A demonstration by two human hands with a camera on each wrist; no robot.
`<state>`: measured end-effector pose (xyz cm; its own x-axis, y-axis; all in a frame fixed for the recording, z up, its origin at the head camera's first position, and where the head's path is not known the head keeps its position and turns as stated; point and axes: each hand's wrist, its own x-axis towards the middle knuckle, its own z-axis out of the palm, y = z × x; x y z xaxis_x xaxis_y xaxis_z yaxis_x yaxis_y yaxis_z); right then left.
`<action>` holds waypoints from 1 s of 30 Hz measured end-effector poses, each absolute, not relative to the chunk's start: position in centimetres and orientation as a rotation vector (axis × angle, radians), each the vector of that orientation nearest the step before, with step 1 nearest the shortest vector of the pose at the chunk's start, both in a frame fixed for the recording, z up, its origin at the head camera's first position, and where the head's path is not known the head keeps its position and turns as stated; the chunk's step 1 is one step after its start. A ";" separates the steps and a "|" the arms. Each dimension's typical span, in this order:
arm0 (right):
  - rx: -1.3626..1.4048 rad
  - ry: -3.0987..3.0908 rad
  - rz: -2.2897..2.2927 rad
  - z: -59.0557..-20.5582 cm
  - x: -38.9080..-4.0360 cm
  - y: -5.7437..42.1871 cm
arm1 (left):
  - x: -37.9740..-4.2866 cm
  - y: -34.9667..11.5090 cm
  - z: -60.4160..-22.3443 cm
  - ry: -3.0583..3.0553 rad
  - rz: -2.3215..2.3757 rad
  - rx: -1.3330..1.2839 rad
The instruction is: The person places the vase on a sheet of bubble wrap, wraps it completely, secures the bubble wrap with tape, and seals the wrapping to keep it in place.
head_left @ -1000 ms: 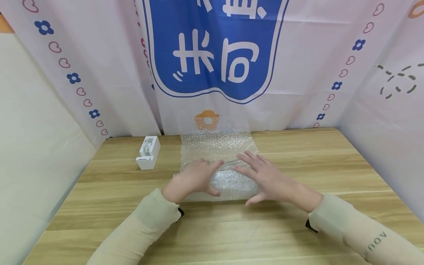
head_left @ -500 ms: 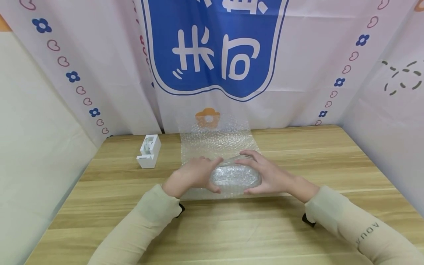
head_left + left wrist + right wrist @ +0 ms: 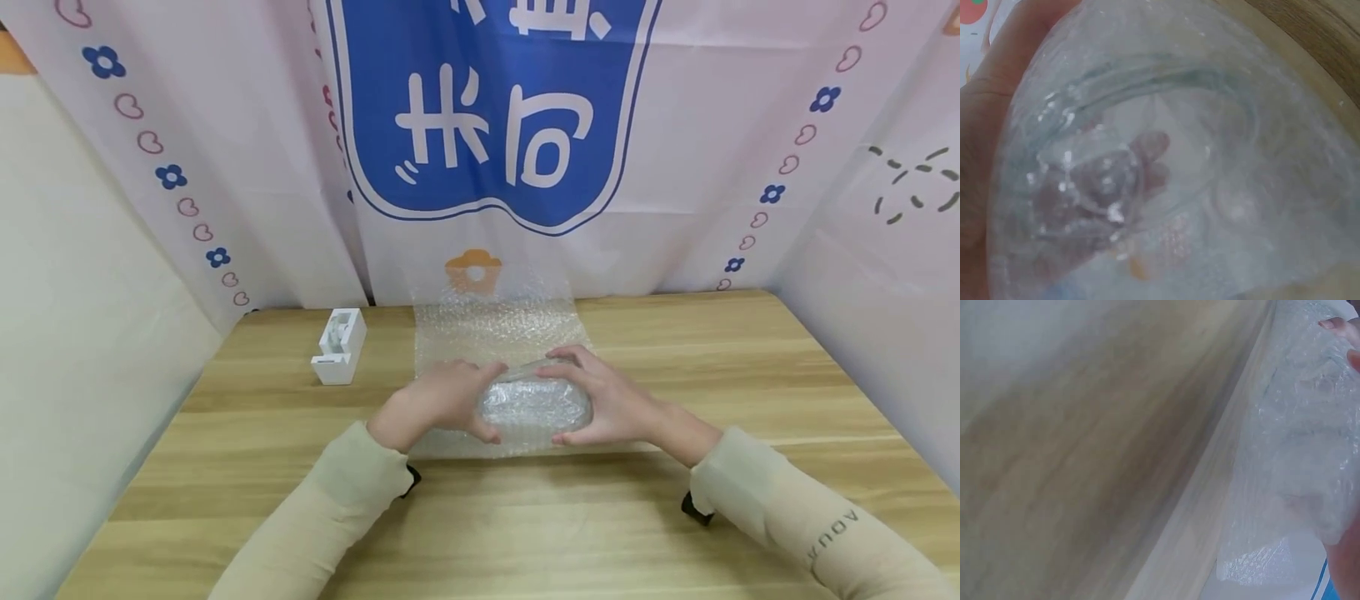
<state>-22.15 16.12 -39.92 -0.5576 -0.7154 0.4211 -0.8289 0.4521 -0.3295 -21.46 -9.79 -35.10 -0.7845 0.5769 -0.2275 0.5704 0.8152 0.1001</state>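
A bundle of clear bubble wrap point(image 3: 534, 405), rolled around a see-through, glass-like object, lies on its side. A rounded rim point(image 3: 1166, 78) shows through the layers in the left wrist view; the object's exact kind cannot be told. My left hand point(image 3: 442, 398) grips the bundle's left end, thumb at the near side. Around the right end curl the fingers and thumb of my right hand point(image 3: 611, 398). From under the bundle, the flat bubble wrap sheet point(image 3: 495, 321) runs back across the table and up against the curtain. The right wrist view also shows the wrapped bundle point(image 3: 1310, 425).
A white tape dispenser point(image 3: 339, 348) stands at the back left of the wooden table point(image 3: 525, 525). Behind the table hangs a white curtain point(image 3: 675, 242) with a blue emblem. Pale walls point(image 3: 90, 292) border the sides.
My right hand's spread fingers have drawn in and now grip the bundle's right end. The bundle shows rounder and fuller between my hands. The left hand has hardly moved.
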 end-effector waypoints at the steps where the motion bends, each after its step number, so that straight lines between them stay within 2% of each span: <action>1: 1.338 -2.483 0.749 -40.0 -22.0 16.1 | -21.4 -9.8 -35.2 2.751 0.040 0.887; 30: 1.201 -2.627 0.777 -39.7 -20.9 16.1 | -22.2 -10.4 -35.2 2.616 0.184 0.917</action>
<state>-20.94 16.12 -39.70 -0.6683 -0.6621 0.3391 -0.7400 0.5454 -0.3937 -22.19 -10.40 -35.23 -0.7236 0.6251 -0.2926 0.5780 0.7805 0.2383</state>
